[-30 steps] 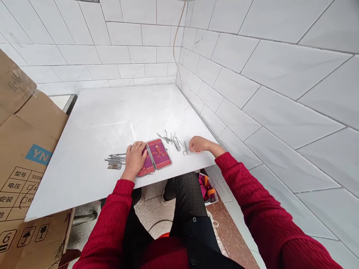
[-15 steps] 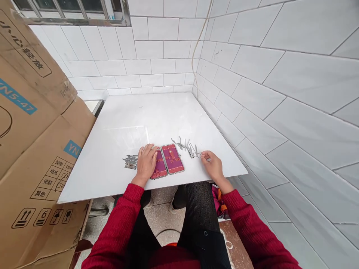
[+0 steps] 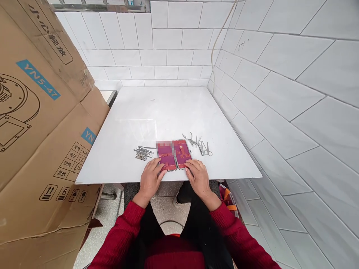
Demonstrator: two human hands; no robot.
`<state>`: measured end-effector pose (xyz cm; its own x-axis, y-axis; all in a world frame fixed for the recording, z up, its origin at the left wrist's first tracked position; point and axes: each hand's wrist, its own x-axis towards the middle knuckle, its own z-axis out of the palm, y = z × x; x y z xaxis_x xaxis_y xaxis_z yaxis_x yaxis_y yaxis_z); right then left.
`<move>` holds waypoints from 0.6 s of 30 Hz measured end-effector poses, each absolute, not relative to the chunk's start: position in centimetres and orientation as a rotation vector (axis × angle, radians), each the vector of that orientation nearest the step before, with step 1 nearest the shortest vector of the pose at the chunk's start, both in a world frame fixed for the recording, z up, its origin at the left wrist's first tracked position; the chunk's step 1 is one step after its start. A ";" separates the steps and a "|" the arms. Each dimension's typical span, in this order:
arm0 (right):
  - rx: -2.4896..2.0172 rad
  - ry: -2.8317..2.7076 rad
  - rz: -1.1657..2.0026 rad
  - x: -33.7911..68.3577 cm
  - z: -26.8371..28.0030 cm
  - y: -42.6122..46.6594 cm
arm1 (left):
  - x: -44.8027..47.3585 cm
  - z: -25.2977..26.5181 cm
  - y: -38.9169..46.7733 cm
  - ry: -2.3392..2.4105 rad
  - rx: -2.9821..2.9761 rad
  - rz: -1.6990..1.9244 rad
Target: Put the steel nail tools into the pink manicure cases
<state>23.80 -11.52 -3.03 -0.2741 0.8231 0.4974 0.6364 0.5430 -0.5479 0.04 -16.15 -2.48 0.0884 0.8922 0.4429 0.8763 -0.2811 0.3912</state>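
Observation:
A manicure case (image 3: 167, 161) with a purple and red lining lies spread flat near the table's front edge. Its elastic loops show with no tools in them, though part of the upper lining is blurred. My left hand (image 3: 150, 179) grips the lower left corner, thumb at the front edge. At the lower right corner, my right hand (image 3: 199, 178) has its fingers on the case and its thumb at the edge. Slim metal tools (image 3: 144, 151) lie in a bunch to the left. Small scissors (image 3: 208, 151), a nail clipper (image 3: 201, 148) and nippers (image 3: 192, 141) lie to the right.
The white table (image 3: 126, 108) meets a tiled wall (image 3: 280, 93) on the right and at the back. A tall cardboard box (image 3: 42, 130) stands along the left side. A cable (image 3: 213, 56) hangs in the back corner.
My right hand has left the scissors and come left onto the case. My left hand has slid down to the case's lower left corner. The camera view has shifted.

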 end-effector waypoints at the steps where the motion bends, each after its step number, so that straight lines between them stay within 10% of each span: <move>1: -1.184 -2.003 0.300 23.7 -3.2 -11.5 | 0.1 -2.5 -16.1 1.866 2.304 0.961; 18: -1.226 -2.011 0.190 23.6 -3.3 -11.6 | -0.4 -2.6 -16.9 1.784 2.304 0.993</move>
<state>23.62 -11.60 -3.27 -0.2511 0.8124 0.5263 0.6995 0.5281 -0.4815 -0.44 -16.85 -2.60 0.1211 0.8869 0.4457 0.8460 -0.3271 0.4210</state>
